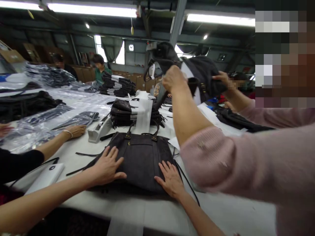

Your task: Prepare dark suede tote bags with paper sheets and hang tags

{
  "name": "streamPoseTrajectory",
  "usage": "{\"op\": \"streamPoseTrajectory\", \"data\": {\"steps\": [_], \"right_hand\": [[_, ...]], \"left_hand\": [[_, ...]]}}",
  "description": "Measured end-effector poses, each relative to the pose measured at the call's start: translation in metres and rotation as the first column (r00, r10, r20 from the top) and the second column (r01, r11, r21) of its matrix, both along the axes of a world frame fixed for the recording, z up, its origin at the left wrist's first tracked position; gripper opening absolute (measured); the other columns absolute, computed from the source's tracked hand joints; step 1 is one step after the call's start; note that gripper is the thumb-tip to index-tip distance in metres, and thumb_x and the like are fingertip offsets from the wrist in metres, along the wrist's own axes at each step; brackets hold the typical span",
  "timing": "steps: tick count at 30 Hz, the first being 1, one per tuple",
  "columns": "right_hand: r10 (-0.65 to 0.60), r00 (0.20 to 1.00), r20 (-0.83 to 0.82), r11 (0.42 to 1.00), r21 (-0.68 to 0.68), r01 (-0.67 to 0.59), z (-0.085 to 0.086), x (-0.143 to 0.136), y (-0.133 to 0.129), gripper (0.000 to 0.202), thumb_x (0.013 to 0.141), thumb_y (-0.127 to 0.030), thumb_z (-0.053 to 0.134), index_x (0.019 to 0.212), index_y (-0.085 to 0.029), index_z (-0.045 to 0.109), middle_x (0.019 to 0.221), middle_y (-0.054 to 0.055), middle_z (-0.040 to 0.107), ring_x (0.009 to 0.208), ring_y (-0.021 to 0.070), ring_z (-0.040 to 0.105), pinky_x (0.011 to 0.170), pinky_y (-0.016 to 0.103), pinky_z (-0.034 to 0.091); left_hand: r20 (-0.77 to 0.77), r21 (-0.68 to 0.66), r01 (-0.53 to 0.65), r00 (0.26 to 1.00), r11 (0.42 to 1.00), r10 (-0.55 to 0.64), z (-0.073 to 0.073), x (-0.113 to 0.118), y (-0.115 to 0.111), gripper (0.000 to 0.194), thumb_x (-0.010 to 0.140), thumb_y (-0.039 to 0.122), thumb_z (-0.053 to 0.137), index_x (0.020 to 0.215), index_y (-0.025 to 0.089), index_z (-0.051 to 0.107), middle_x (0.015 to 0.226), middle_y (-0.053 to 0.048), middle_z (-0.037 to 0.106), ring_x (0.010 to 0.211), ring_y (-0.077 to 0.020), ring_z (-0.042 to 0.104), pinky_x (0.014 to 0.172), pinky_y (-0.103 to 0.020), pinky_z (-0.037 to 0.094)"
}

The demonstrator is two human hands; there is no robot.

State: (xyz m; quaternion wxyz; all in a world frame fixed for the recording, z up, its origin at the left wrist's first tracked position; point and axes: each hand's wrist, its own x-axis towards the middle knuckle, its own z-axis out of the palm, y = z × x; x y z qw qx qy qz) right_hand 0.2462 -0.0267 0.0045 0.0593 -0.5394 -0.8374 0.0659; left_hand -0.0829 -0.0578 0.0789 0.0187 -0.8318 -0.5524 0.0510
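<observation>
Head view: black bag (141, 160) flat on the desk (226, 209), handles pointing away. Left hand (107, 166) flat on its left side, fingers spread wide, holding nothing. Right hand (171, 178) flat on its right side, fingers slightly parted, likewise empty. Tape dispenser (99, 129) beyond the left hand, near a bag stack (123, 113).
</observation>
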Motion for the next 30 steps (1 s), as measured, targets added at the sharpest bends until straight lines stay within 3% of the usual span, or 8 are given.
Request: {"op": "streamPoseTrajectory", "data": {"steps": [2, 4, 8, 11, 13, 22, 25, 30], "right_hand": [[0.0, 1.0, -0.001, 1.0, 0.0, 0.0, 0.002, 0.0, -0.001, 0.073, 0.087, -0.067, 0.032, 0.142, -0.02, 0.04, 0.148, 0.009, 0.037, 0.138, 0.0307, 0.027, 0.113, 0.047, 0.019], [-0.003, 1.0, 0.004, 1.0, -0.008, 0.003, 0.003, 0.001, -0.001, 0.075, 0.086, -0.069, 0.031, 0.142, -0.02, 0.039, 0.15, 0.008, 0.034, 0.139, 0.031, 0.025, 0.114, 0.047, 0.018], [-0.025, 1.0, 0.016, 0.998, -0.049, 0.026, 0.004, 0.002, -0.002, 0.078, 0.085, -0.071, 0.031, 0.144, -0.021, 0.035, 0.151, 0.007, 0.031, 0.14, 0.0304, 0.022, 0.115, 0.047, 0.017], [-0.029, 1.0, -0.001, 0.998, -0.057, 0.029, 0.004, 0.002, -0.001, 0.079, 0.084, -0.072, 0.032, 0.144, -0.022, 0.033, 0.152, 0.007, 0.03, 0.141, 0.03, 0.021, 0.115, 0.047, 0.016], [-0.032, 0.999, -0.012, 0.998, -0.062, 0.031, 0.004, 0.002, -0.002, 0.079, 0.084, -0.073, 0.032, 0.145, -0.022, 0.033, 0.152, 0.007, 0.03, 0.141, 0.0302, 0.02, 0.115, 0.048, 0.016], [-0.047, 0.998, -0.048, 0.994, -0.098, 0.042, 0.009, 0.005, -0.003, 0.078, 0.083, -0.073, 0.032, 0.145, -0.025, 0.033, 0.152, 0.004, 0.028, 0.141, 0.0307, 0.019, 0.116, 0.05, 0.016], [-0.036, 0.998, -0.05, 0.993, -0.111, 0.03, 0.002, 0.01, 0.002, 0.078, 0.082, -0.073, 0.034, 0.144, -0.025, 0.033, 0.152, 0.005, 0.028, 0.141, 0.033, 0.02, 0.115, 0.053, 0.018], [-0.002, 0.998, -0.056, 0.987, -0.159, -0.007, -0.023, 0.022, 0.028, 0.075, 0.08, -0.07, 0.043, 0.14, -0.025, 0.042, 0.147, 0.009, 0.034, 0.137, 0.0389, 0.028, 0.11, 0.059, 0.026]], "left_hand": [[0.101, 0.033, 0.163, 0.981, 0.986, -0.166, 0.008, 0.031, 0.008, 0.076, 0.081, 0.075, 0.028, 0.138, 0.027, 0.044, 0.148, -0.019, 0.034, 0.138, -0.0437, 0.019, 0.107, -0.066, 0.009], [0.171, 0.006, 0.323, 0.932, 0.946, -0.319, 0.004, 0.053, 0.013, 0.067, 0.083, 0.073, 0.029, 0.141, 0.038, 0.036, 0.152, -0.013, 0.027, 0.139, -0.0445, 0.014, 0.105, -0.071, 0.007], [0.243, -0.137, 0.48, 0.864, 0.866, -0.441, -0.034, 0.06, 0.012, 0.066, 0.086, 0.068, 0.03, 0.145, 0.041, 0.02, 0.155, -0.012, 0.017, 0.139, -0.0451, 0.013, 0.101, -0.075, 0.012], [0.279, -0.173, 0.496, 0.853, 0.851, -0.44, -0.063, 0.051, 0.008, 0.075, 0.085, 0.069, 0.034, 0.148, 0.037, 0.01, 0.156, -0.016, 0.008, 0.139, -0.0457, 0.013, 0.101, -0.075, 0.015], [0.296, -0.161, 0.499, 0.847, 0.851, -0.441, -0.071, 0.047, 0.007, 0.075, 0.085, 0.068, 0.034, 0.148, 0.036, 0.009, 0.156, -0.017, 0.005, 0.139, -0.0465, 0.011, 0.101, -0.076, 0.014], [0.263, -0.172, 0.495, 0.856, 0.852, -0.444, -0.068, 0.055, 0.009, 0.079, 0.084, 0.059, 0.05, 0.148, 0.036, 0.009, 0.154, -0.021, 0.01, 0.136, -0.049, 0.015, 0.095, -0.079, 0.019], [0.216, -0.084, 0.502, 0.852, 0.861, -0.476, -0.079, 0.056, 0.012, 0.076, 0.086, 0.047, 0.055, 0.147, 0.039, 0.01, 0.152, -0.019, 0.017, 0.134, -0.0467, 0.027, 0.093, -0.075, 0.031], [0.127, 0.197, 0.522, 0.826, 0.83, -0.55, -0.104, 0.055, 0.029, 0.065, 0.094, 0.034, 0.045, 0.146, 0.044, 0.007, 0.143, -0.007, 0.04, 0.122, -0.0311, 0.051, 0.093, -0.05, 0.049]]}}
